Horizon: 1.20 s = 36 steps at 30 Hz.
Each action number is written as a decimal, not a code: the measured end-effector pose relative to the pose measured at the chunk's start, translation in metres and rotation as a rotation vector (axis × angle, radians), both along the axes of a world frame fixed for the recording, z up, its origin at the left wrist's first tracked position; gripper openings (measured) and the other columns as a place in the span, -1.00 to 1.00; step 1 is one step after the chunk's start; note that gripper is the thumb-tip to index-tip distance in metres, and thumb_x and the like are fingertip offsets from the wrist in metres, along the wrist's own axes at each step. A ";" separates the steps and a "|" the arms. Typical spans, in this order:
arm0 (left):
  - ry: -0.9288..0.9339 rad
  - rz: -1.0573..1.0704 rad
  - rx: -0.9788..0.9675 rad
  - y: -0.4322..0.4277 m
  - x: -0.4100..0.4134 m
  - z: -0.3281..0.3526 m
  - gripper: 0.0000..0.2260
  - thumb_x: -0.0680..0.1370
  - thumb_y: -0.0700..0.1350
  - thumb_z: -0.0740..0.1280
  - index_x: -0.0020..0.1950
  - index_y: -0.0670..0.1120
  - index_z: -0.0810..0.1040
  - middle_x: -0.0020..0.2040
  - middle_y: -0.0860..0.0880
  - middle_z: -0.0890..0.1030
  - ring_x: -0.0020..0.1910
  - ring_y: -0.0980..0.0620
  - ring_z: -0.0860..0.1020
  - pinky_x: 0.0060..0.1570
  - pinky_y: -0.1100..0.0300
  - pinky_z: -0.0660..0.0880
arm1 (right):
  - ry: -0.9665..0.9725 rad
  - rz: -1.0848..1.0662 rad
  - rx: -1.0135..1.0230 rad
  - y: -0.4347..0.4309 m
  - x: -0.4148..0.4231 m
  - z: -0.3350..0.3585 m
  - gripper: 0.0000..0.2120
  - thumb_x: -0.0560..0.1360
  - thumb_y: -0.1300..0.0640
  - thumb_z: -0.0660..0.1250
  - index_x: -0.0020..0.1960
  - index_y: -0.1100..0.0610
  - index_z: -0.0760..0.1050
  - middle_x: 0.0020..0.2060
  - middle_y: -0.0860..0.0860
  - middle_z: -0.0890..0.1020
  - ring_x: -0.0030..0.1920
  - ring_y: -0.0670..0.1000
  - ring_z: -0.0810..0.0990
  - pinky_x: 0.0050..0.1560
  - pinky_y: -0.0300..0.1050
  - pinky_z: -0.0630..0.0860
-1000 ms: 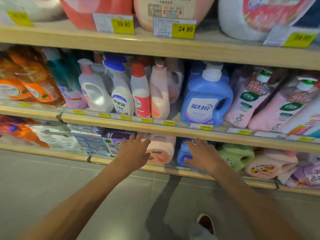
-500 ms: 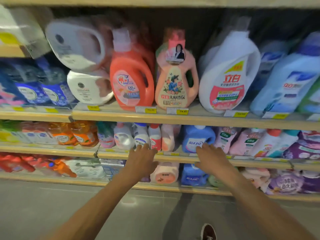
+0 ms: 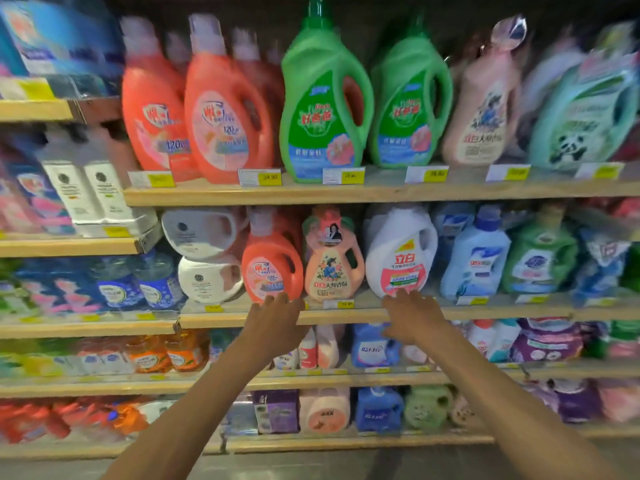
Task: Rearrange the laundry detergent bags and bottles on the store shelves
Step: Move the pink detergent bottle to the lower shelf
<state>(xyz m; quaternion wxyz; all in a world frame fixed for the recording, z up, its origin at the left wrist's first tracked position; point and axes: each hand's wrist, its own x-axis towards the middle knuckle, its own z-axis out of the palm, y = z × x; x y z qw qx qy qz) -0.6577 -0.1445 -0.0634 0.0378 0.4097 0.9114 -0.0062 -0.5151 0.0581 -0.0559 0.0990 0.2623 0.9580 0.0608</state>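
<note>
Hands now raised from the bottom shelf to the second shelf [image 3: 346, 317] front edge. Left hand [image 3: 273, 327] empty, fingers spread, tips just below the orange bottle [image 3: 272, 268]. Peach bottle [image 3: 332, 265] between, upright, untouched. Right hand [image 3: 412, 318] empty, fingers apart, tips at the white bottle [image 3: 400, 254] base. Probably starting on this row; nothing gripped yet.
</note>
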 end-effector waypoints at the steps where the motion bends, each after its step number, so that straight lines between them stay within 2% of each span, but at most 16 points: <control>1: 0.005 -0.015 0.005 0.001 0.002 0.010 -0.55 0.61 0.13 0.25 0.47 0.03 0.36 0.40 -0.08 0.45 0.39 -0.17 0.42 0.27 -0.12 0.42 | 0.018 -0.006 -0.003 0.000 0.004 0.011 -0.48 0.54 -0.13 0.31 0.41 0.08 0.34 0.34 0.13 0.42 0.31 0.19 0.44 0.20 0.06 0.43; 8: 0.069 -0.036 0.050 0.011 0.028 0.062 -0.55 0.61 0.15 0.25 0.47 0.05 0.36 0.37 -0.07 0.47 0.34 -0.16 0.45 0.25 -0.11 0.43 | 0.078 -0.035 0.002 0.003 0.035 0.067 -0.41 0.52 -0.13 0.33 0.47 0.04 0.30 0.38 0.14 0.40 0.32 0.19 0.41 0.24 0.06 0.41; 18: 0.092 -0.026 0.112 0.039 0.064 0.101 -0.55 0.60 0.17 0.25 0.45 0.06 0.37 0.34 -0.08 0.49 0.35 -0.15 0.46 0.23 -0.06 0.42 | 0.141 -0.011 -0.008 0.038 0.069 0.093 -0.39 0.56 -0.21 0.24 0.52 0.02 0.21 0.42 0.12 0.33 0.37 0.21 0.35 0.23 0.10 0.39; 23: 0.093 0.028 0.169 0.048 0.067 0.116 -0.55 0.59 0.18 0.27 0.45 0.09 0.37 0.29 -0.07 0.52 0.28 -0.14 0.52 0.22 -0.08 0.49 | 0.162 0.029 0.022 0.053 0.077 0.103 -0.42 0.57 -0.15 0.27 0.49 0.06 0.24 0.46 0.12 0.28 0.37 0.20 0.34 0.20 0.09 0.40; 27: 0.111 0.071 0.218 0.046 0.071 0.129 -0.52 0.59 0.14 0.29 0.48 0.07 0.32 0.27 -0.10 0.53 0.28 -0.17 0.52 0.21 -0.06 0.49 | 0.198 0.081 0.044 0.060 0.071 0.113 -0.46 0.57 -0.13 0.27 0.47 0.05 0.27 0.41 0.11 0.33 0.37 0.19 0.35 0.19 0.07 0.41; 30: 0.152 0.106 0.252 0.039 0.071 0.136 -0.58 0.60 0.11 0.28 0.44 0.04 0.38 0.25 -0.07 0.53 0.27 -0.18 0.52 0.13 -0.01 0.48 | 0.212 0.140 0.057 0.061 0.063 0.123 -0.43 0.58 -0.18 0.24 0.48 0.06 0.26 0.40 0.12 0.35 0.37 0.20 0.35 0.16 0.03 0.40; 32: 0.166 0.138 0.271 0.034 0.067 0.139 -0.58 0.60 0.09 0.29 0.44 0.07 0.37 0.28 -0.06 0.53 0.30 -0.19 0.50 0.15 -0.02 0.47 | 0.228 0.162 0.044 0.061 0.056 0.130 -0.42 0.58 -0.18 0.25 0.50 0.05 0.25 0.42 0.12 0.34 0.39 0.19 0.35 0.17 0.02 0.40; 36: 0.224 0.188 0.287 0.032 0.053 0.143 -0.54 0.59 0.08 0.29 0.48 0.05 0.33 0.34 -0.07 0.51 0.33 -0.18 0.46 0.19 -0.06 0.45 | 0.304 0.215 0.025 0.061 0.035 0.146 -0.45 0.53 -0.18 0.32 0.41 0.08 0.36 0.35 0.11 0.43 0.33 0.17 0.42 0.20 0.04 0.47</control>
